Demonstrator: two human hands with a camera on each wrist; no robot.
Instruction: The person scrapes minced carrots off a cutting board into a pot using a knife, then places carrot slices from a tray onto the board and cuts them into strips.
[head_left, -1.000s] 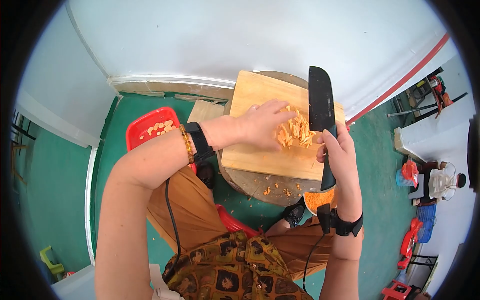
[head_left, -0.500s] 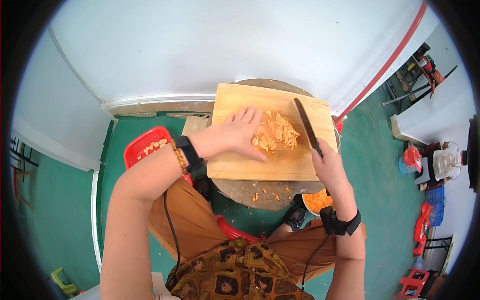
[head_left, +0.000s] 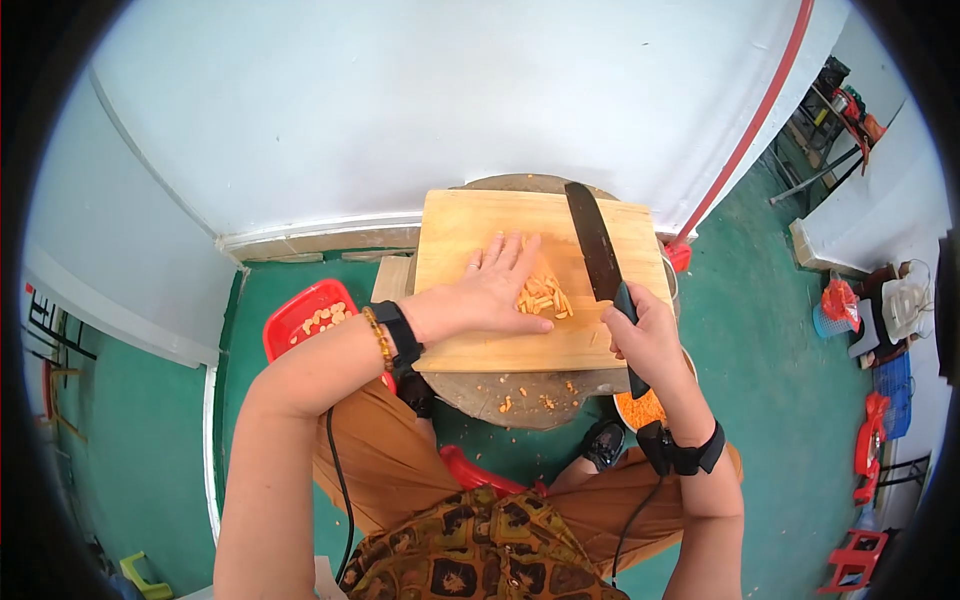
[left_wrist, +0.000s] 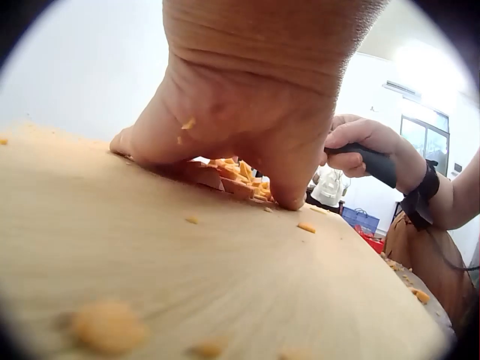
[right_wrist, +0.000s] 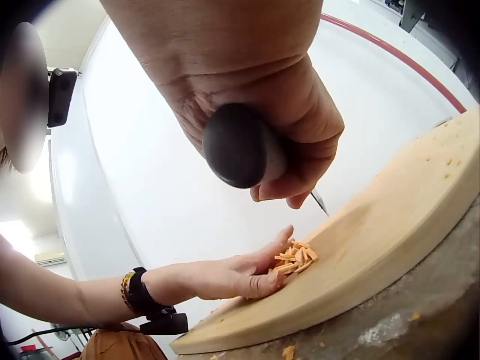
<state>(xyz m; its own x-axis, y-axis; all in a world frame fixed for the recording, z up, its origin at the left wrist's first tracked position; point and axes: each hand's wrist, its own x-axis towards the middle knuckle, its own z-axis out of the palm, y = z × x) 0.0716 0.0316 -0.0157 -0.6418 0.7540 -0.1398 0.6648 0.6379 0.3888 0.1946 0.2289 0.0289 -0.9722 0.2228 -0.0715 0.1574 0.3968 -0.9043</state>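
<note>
My left hand [head_left: 490,298] lies over the left part of the wooden cutting board [head_left: 470,352], fingers spread and thumb out to the right. Cut orange vegetable strips [head_left: 545,297] are gathered in a small heap between that thumb and forefinger. The left wrist view shows the heap behind the arched palm, with fingertips down on the wood. My right hand [head_left: 648,338] grips the handle of a broad black kitchen knife [head_left: 598,248] above the board's right side, blade pointing away and tilted left. In the right wrist view the knife's handle [right_wrist: 236,146] pokes out of the fist.
Under the board stands a round wooden block [head_left: 500,398] with orange scraps on it. A red basin [head_left: 275,328] with orange slices sits on the floor at left. By my right knee is a bowl of finely chopped orange bits [head_left: 640,410]. A white wall [head_left: 400,120] rises behind.
The strips, scattered a second ago, now form a tighter heap beside my left hand. The knife turned edge-on, then tilted left with its flat side showing again. The head view shifted.
</note>
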